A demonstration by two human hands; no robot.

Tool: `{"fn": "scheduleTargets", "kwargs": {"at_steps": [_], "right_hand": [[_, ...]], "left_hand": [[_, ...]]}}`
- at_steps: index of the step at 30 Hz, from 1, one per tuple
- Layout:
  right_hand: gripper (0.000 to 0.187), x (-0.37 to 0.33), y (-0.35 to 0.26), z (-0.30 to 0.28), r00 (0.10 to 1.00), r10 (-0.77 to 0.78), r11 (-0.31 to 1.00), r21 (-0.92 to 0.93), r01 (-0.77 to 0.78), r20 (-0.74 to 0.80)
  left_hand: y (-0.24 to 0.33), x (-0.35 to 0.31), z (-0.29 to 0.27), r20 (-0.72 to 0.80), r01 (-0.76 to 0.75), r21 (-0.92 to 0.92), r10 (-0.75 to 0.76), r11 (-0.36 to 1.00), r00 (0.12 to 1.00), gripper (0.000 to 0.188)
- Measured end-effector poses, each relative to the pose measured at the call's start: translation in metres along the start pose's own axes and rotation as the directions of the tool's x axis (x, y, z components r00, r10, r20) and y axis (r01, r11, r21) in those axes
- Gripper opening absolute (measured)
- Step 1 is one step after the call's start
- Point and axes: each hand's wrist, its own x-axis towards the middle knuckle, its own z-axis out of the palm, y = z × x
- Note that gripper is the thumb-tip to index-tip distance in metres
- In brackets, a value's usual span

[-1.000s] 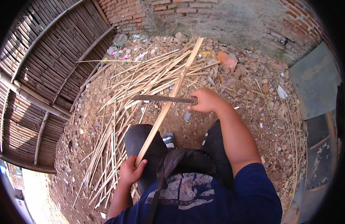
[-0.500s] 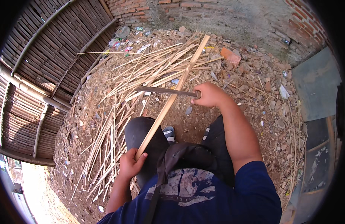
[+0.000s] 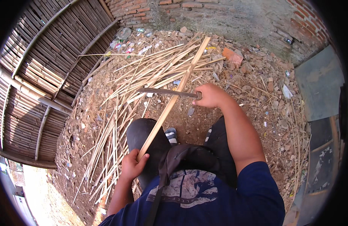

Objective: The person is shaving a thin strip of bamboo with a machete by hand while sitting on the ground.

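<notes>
My left hand (image 3: 132,165) is closed around the near end of a long, pale bamboo strip (image 3: 161,121), beside my left knee. The strip slants away to the upper right, its far end above a pile of cut bamboo strips (image 3: 159,76). My right hand (image 3: 211,95) grips a long dark machete (image 3: 159,91) by its handle, mostly hidden in the fist. The blade points left and lies across the middle of the bamboo strip; whether its edge bites into it I cannot tell.
Rubble and bits of litter cover the ground. A broken orange brick (image 3: 233,56) lies beyond my right hand. A slatted bamboo wall (image 3: 34,49) stands at left, a brick and plaster wall (image 3: 226,19) at the back, and a grey sheet panel (image 3: 318,84) at right.
</notes>
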Motion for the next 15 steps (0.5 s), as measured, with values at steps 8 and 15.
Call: {"fn": "scheduleTargets", "kwargs": {"at_steps": [8,15], "right_hand": [[0.036,0.003,-0.007,0.002,0.999,0.010,1.000,-0.016,-0.010,0.040],[0.038,0.003,-0.004,0.008,0.999,-0.032,0.999,-0.012,0.032,0.009]], "left_hand": [[-0.001,-0.001,0.000,-0.002,0.011,0.000,-0.011,1.000,1.000,0.032],[0.000,0.001,0.000,-0.010,-0.011,0.084,0.012,0.996,1.000,0.036]]}}
